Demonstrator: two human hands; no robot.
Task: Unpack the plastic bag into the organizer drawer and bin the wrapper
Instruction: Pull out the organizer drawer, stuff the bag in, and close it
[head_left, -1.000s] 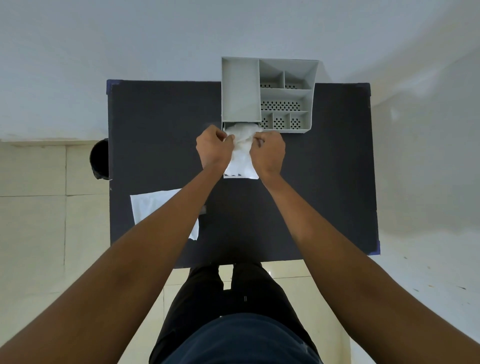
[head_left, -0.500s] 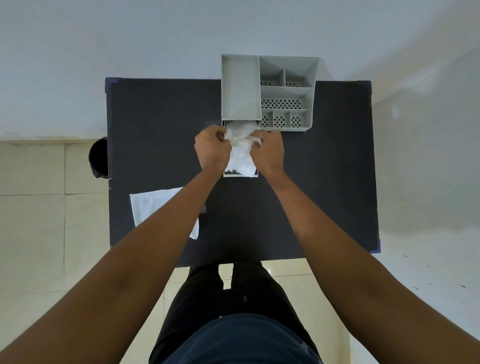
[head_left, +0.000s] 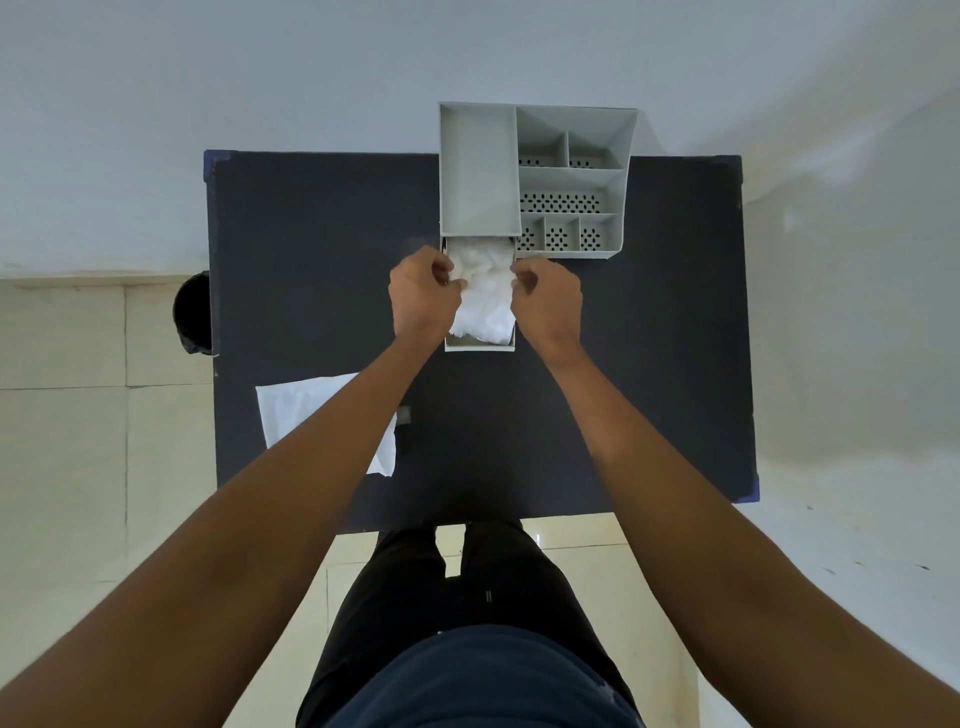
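Observation:
A grey organizer (head_left: 535, 176) with several compartments stands at the far edge of the dark table. Its drawer (head_left: 480, 347) is pulled out toward me. A crumpled white plastic bag (head_left: 485, 293) sits over the open drawer and hides what is inside. My left hand (head_left: 422, 293) pinches the bag's left side and my right hand (head_left: 546, 301) pinches its right side. Both hands are closed on the plastic, with the bag stretched between them.
A flat white sheet (head_left: 306, 410) lies on the table (head_left: 311, 249) near its left front, partly under my left forearm. A black round bin (head_left: 191, 312) stands on the floor beside the table's left edge. White walls rise behind and to the right.
My two hands have moved slightly apart, and more of the white bag shows between them over the drawer.

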